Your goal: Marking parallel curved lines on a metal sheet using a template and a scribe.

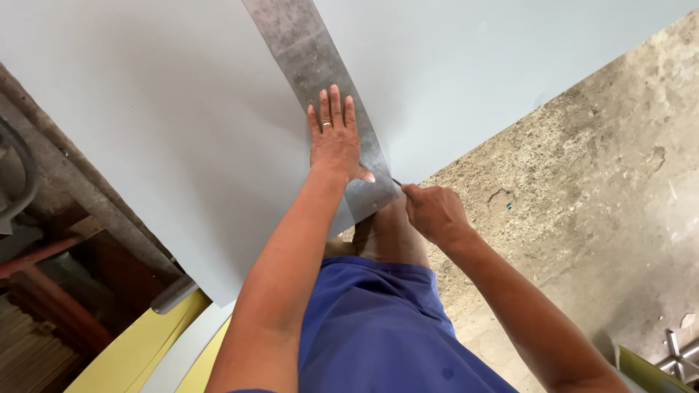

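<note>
A large pale grey sheet (167, 124) lies flat and fills the upper part of the view. Across it runs a long worn metal straightedge (309, 54), slanting from the top down to the sheet's near edge. My left hand (334, 135) presses flat on the straightedge with the fingers together; a ring sits on one finger. My right hand (435, 213) is closed around a small dark cutting tool (397, 182), its tip at the straightedge's right edge near the sheet's border. My knee in blue shorts (378, 327) is below both hands.
Rough concrete floor (582, 160) spreads to the right. Yellow and white sheets (138, 349) lie at the lower left beside a dark metal frame (87, 196) and a cable. Metal parts (673, 356) show at the lower right corner.
</note>
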